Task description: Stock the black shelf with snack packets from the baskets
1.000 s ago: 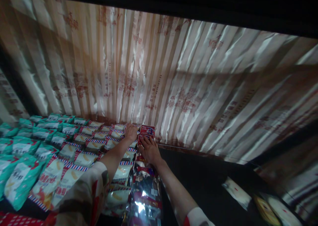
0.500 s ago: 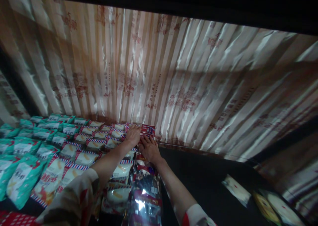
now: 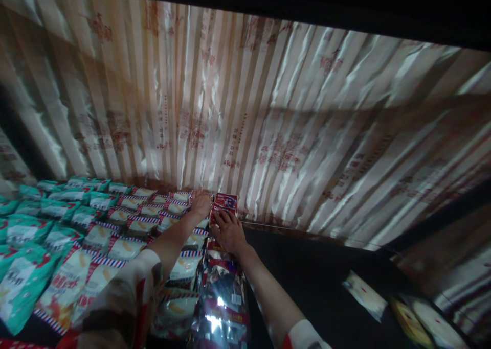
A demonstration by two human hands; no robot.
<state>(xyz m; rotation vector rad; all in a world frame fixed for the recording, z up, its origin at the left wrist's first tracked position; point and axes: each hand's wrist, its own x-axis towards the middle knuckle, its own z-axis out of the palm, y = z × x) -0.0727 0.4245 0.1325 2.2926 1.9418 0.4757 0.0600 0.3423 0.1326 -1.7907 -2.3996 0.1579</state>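
My right hand [image 3: 229,231] lies palm down with fingers spread over the dark red packets [image 3: 227,201] at the back of their row. Beside it on the left is my left hand [image 3: 201,204], at the rear of the bags with striped red, white and blue edges [image 3: 184,267]. Its fingers look loosely extended, though their tips are partly out of sight, and I see nothing held in it. Shiny dark packets [image 3: 226,293] continue the row towards me between my forearms.
Teal snack bags [image 3: 23,282] stand in rows at the left. On the dark surface [image 3: 303,272] at the right lie a pale packet [image 3: 364,294] and a yellow packet [image 3: 409,321]. A pleated, printed sheet [image 3: 245,109] hangs behind, below a dark beam.
My left hand has drawn slightly left, away from the red packets. My right hand stays on them, shifted slightly, and more of the red packet beneath its fingers shows. The view has shifted a little.
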